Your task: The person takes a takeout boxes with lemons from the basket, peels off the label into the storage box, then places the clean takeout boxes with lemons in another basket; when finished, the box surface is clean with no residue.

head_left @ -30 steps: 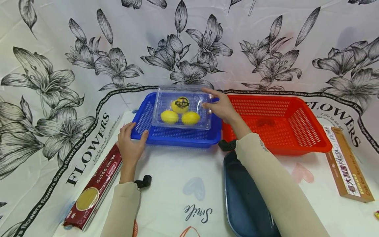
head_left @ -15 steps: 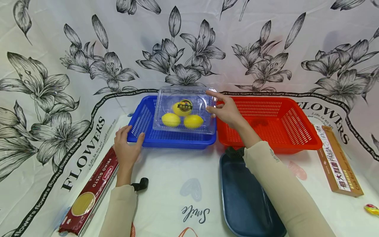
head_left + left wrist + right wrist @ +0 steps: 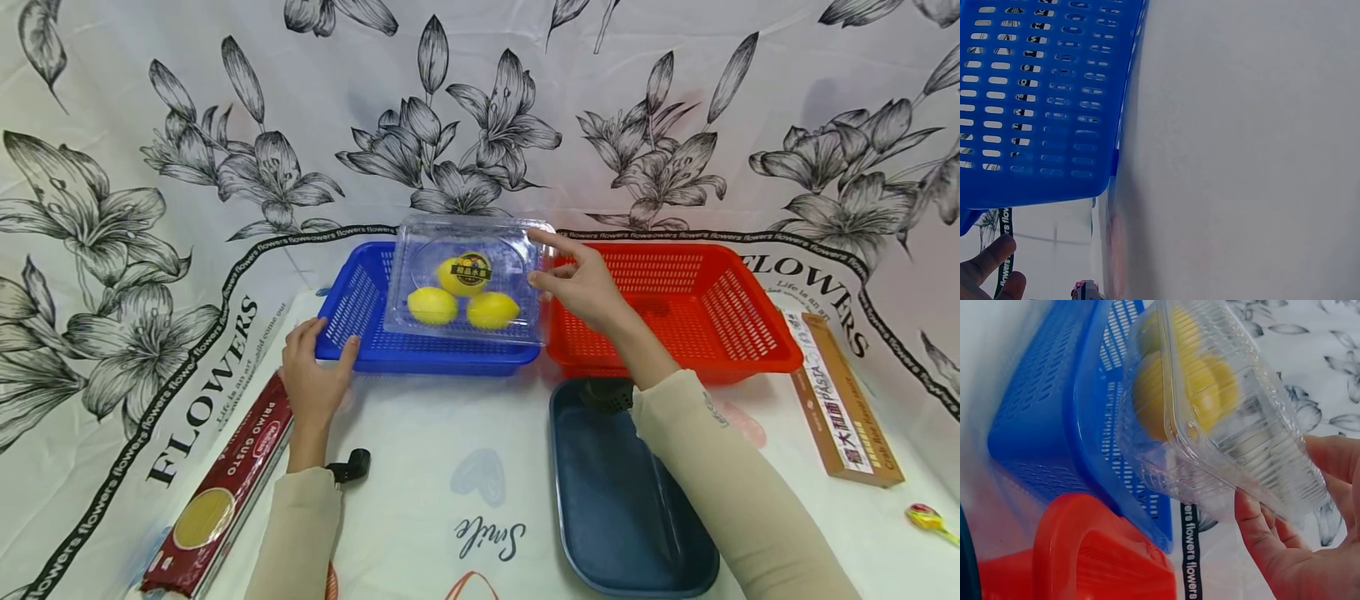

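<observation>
A clear plastic clamshell box (image 3: 510, 250) holds three yellow lemons (image 3: 492, 310) and has a dark round label (image 3: 471, 269) on its lid. It is tilted above the blue plastic basket (image 3: 442, 364). My right hand (image 3: 588, 287) holds the box by its right end, with thumb and fingers on that end in the right wrist view. At the basket's front left corner is my left hand (image 3: 313, 379), its fingers spread. Whether it touches the rim is hard to tell; in the left wrist view, the fingertips (image 3: 999, 250) appear beside the basket.
To the right of the blue basket stands a red basket (image 3: 720, 367). A dark blue tray (image 3: 611, 500) lies in front, partly under the right arm. A red pasta packet (image 3: 225, 492) lies at left; a brown pasta box (image 3: 847, 400) and a small lollipop (image 3: 926, 518) lie at right.
The head view has shifted slightly. The right hand has brought the lemon box a little to the right over the blue basket. The left hand has stayed by the basket's corner.
</observation>
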### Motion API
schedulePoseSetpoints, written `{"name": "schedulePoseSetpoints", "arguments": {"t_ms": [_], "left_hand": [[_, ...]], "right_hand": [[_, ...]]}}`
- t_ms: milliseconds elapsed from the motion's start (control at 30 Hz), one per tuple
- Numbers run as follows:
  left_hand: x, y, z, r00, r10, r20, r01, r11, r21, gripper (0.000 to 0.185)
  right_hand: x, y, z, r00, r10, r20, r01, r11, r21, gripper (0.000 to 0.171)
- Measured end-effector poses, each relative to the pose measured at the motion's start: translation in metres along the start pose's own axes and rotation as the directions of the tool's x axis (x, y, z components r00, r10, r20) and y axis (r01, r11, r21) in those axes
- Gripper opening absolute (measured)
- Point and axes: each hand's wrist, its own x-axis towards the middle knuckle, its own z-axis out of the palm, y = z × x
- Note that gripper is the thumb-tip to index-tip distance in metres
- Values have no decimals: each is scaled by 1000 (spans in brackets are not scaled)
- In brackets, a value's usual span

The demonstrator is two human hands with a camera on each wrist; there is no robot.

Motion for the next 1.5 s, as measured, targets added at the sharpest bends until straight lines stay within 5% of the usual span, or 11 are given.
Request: {"name": "schedulePoseSetpoints", "arguments": {"t_ms": [800,1500], "left_hand": [[-1,-1,2,1000,17,-5,-17,1000,15,66],[1,-4,2,1000,25,-19,-25,999,21,65]], "right_hand": [[-51,-8,-15,999,-51,5,51,992,-113,57],[-95,0,8,995,-34,99,42,996,-82,60]]}}
